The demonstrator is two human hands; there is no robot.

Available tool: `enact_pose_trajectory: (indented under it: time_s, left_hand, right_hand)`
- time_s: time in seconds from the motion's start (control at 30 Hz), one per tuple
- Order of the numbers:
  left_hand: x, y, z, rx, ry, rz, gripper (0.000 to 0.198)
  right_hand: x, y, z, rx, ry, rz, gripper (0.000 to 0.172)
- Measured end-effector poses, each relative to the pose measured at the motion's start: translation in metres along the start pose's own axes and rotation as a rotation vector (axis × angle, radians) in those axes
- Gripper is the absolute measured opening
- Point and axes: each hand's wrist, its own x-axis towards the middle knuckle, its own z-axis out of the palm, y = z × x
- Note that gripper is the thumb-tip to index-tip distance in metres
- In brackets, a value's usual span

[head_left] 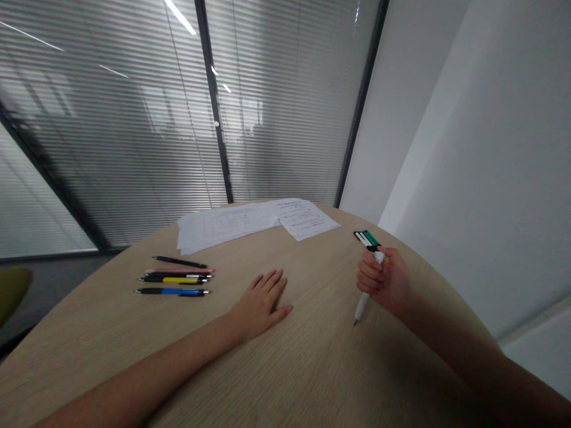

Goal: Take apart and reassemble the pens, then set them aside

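My left hand (259, 304) lies palm down on the wooden table, fingers spread, with nothing in it. My right hand (381, 280) is closed round a white pen (362, 306), its dark tip pointing down and toward me. Whether that tip touches the table I cannot tell. Just beyond my right hand lie several white and green markers with black ends (367, 239), partly hidden by the fist. Left of my left hand, several pens lie roughly side by side: a blue and black pen (173, 292), a yellow and black pen (178, 280), a pink one (154, 271) and a black pen (178, 261).
Printed sheets of paper (223, 227) are spread at the far edge of the rounded table (312, 368), with another printed sheet (307, 221) overlapping on the right. Behind stand glass panels with blinds (285, 119). A white wall (491, 148) rises close on the right. A green chair (13, 291) shows at left.
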Motion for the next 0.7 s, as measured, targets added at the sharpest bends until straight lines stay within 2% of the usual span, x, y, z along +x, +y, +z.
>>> enact_pose_trajectory:
  time_s: [0.17,0.27,0.37,0.5,0.53,0.6,0.67,0.7]
  left_hand:
    - [0.001,0.000,0.000,-0.004,-0.004,-0.001,0.063]
    - [0.001,0.000,0.000,-0.009,0.005,-0.001,0.063]
    - [0.000,-0.001,0.001,-0.007,0.004,-0.003,0.063]
    - [0.000,-0.001,0.003,-0.003,0.007,-0.002,0.063]
    - [0.000,-0.001,0.003,-0.006,0.010,-0.003,0.063]
    - [0.001,-0.001,0.003,-0.012,0.013,-0.005,0.063]
    - [0.001,0.000,0.003,-0.014,0.015,-0.007,0.063]
    - [0.001,0.000,0.002,-0.014,0.013,-0.008,0.063]
  right_hand:
    - [0.001,0.001,-0.003,-0.029,-0.009,0.002,0.036]
    - [0.005,0.001,-0.002,-0.116,0.066,0.010,0.037]
    - [0.009,-0.004,-0.004,-0.311,0.202,0.009,0.029]
    - [0.013,-0.013,-0.022,-0.743,0.435,-0.043,0.012]
    - [0.014,-0.015,-0.029,-0.883,0.494,-0.051,0.013]
    - [0.015,-0.018,-0.046,-1.182,0.514,-0.030,0.023]
    - [0.017,-0.019,-0.062,-1.575,0.560,0.043,0.026]
    - [0.019,-0.018,-0.069,-1.642,0.573,0.049,0.026]
